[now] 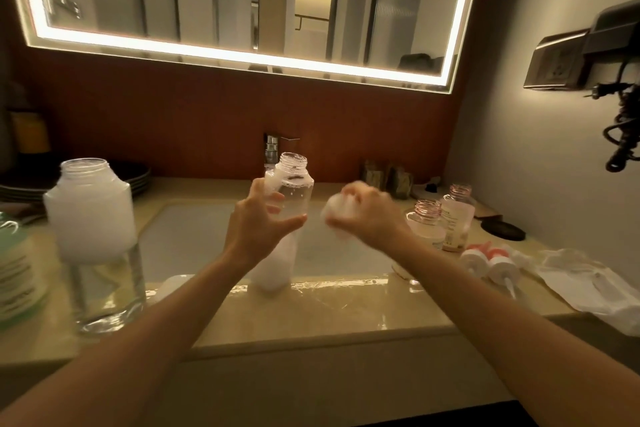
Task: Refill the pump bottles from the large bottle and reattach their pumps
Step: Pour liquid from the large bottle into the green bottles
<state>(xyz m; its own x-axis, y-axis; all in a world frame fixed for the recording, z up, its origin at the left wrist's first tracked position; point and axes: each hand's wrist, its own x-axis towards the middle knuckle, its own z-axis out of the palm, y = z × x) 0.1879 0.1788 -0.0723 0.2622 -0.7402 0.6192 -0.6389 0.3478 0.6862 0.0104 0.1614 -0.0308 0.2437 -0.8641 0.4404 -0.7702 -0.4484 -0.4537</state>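
Observation:
A tall clear pump bottle (295,198) stands uncapped on the counter's front edge, with white liquid in its lower part. My left hand (259,222) is against its near side, fingers spread, thumb across the glass. My right hand (367,215) is just to the right and grips a small white object (334,215), too motion-blurred to identify. The large bottle (90,215) stands at the left with its wide mouth open, white above and clear below. Two small open bottles (426,224) (458,215) with pink threaded necks stand at the right. Two white pumps (486,262) lie beside them.
The sink basin (207,236) lies behind the tall bottle, with the faucet (273,146) at the wall. Stacked plates (17,274) are at the far left, a crumpled plastic bag (588,282) at the right. A black lid (503,230) and small packets (388,180) sit near the back.

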